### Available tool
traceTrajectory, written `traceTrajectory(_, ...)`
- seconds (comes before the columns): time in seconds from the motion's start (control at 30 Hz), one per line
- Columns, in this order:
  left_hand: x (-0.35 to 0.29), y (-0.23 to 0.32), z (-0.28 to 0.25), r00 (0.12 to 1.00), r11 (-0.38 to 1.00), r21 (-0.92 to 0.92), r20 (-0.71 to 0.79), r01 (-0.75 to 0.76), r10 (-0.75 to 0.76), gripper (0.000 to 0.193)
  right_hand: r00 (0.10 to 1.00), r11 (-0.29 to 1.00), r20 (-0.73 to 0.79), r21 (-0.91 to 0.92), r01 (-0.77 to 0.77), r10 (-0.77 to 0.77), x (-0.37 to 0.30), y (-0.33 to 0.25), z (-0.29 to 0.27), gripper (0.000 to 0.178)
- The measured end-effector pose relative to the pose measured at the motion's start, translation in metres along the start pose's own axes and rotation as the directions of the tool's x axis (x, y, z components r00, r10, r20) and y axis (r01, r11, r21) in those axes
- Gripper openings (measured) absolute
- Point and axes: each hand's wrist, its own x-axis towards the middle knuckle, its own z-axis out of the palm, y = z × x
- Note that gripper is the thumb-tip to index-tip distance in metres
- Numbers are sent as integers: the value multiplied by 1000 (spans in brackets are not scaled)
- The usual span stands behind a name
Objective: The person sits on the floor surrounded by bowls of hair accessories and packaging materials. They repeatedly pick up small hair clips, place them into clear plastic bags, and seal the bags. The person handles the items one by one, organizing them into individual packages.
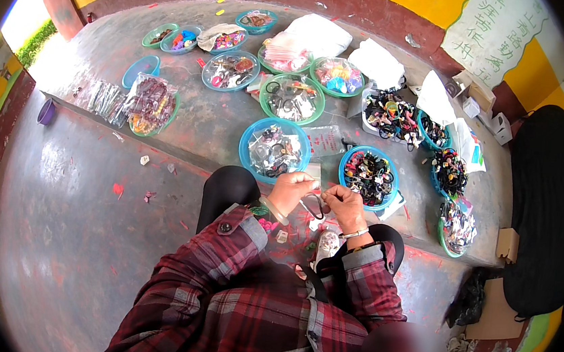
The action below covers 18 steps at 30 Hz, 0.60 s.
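Observation:
My left hand (292,192) and my right hand (345,208) meet in front of me, fingertips almost touching, each closed in a pinch. A dark hair tie (319,216) hangs as a loop below the fingertips, seemingly held by my right hand. What my left fingers pinch is too small to make out. Just beyond my left hand stands a blue basin (246,147) of bagged hair ties (276,150). Beyond my right hand is another blue basin (342,175), heaped with black and coloured hair ties (368,175).
Several basins of hair accessories cover the raised concrete ledge (199,117), among them a green basin (319,115). White sacks (319,34) lie behind them. A purple bowl (46,112) sits at the left. Cardboard (496,311) and a black bag (469,296) lie at the right.

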Motion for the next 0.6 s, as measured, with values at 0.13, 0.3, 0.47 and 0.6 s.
traceTrajectory(0.13, 0, -2, -1, 998, 985, -164, 0, 60, -60, 15, 1000, 1000, 1, -5, 5, -5, -1, -3, 1, 7)
traceTrajectory(0.3, 1, 10, 2, 993, 992, -59, 38, 112, -109, 16, 998, 992, -43, 120, -31, 37, -1, -1, -2, 7)
traceTrajectory(0.47, 2, 2, -4, 986, 989, 19, 80, 147, -148, 16, 997, 996, -68, 87, -33, 39, 2, 1, -4, 7)
traceTrajectory(0.6, 5, -6, -10, 992, 981, 165, 62, 98, -109, 17, 995, 999, -103, 42, -12, 16, -1, -2, 0, 7)
